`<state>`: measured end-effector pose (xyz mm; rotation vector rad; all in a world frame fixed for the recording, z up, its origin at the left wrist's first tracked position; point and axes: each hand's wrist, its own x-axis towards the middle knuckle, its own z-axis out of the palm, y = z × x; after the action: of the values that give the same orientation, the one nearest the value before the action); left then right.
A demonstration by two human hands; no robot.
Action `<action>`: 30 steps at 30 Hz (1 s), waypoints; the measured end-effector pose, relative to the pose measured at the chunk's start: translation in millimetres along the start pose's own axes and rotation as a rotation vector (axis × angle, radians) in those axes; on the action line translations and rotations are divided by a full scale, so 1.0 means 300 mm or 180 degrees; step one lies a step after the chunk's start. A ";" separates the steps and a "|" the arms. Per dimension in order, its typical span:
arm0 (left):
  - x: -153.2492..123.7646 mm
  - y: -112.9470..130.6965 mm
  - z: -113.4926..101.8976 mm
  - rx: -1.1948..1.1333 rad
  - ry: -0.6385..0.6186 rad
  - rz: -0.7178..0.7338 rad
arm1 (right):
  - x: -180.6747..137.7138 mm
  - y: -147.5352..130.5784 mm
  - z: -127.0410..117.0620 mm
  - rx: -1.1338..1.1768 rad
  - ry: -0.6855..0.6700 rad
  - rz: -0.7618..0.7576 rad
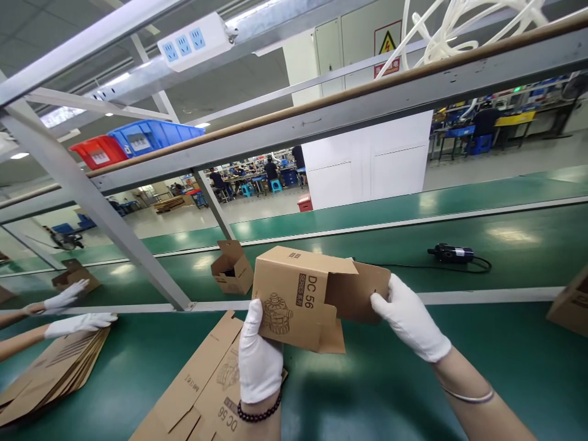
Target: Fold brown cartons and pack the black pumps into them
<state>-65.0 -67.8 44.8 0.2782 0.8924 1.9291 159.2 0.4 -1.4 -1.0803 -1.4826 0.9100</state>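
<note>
I hold a small brown cardboard box [294, 294] printed "DC 56" above the green bench. My left hand [258, 355], in a white glove, grips its lower left side with the thumb on the printed face. My right hand [408, 318], also gloved, is closed on the box's open end flap [361, 288], fingers along the flap's edge. Beneath my left wrist lies a stack of flat, unfolded box blanks [202, 392] with the same print.
An open folded box [232, 266] stands on the green conveyor belt [413, 236] behind. A black device with a cable [452, 252] lies on the belt at right. A co-worker's gloved hands [78, 309] rest on another blank stack [50, 373] at left. A metal frame post [105, 220] slants nearby.
</note>
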 end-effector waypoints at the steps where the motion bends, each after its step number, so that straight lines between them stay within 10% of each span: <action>1: 0.003 0.002 0.002 -0.0017 0.0034 -0.0019 | 0.002 -0.001 -0.005 0.0078 -0.0165 -0.0017; 11: 0.049 0.040 0.010 -0.0275 0.0109 -0.0245 | 0.009 -0.008 -0.056 0.1654 -0.1081 0.0219; 30: 0.034 0.032 0.013 -0.0171 0.0119 -0.0035 | 0.030 0.006 -0.003 0.1306 0.0952 -0.0001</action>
<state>-74.7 -59.9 52.3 0.2056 0.8633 1.9506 160.1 9.4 -0.2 -0.8660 -0.9957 0.9543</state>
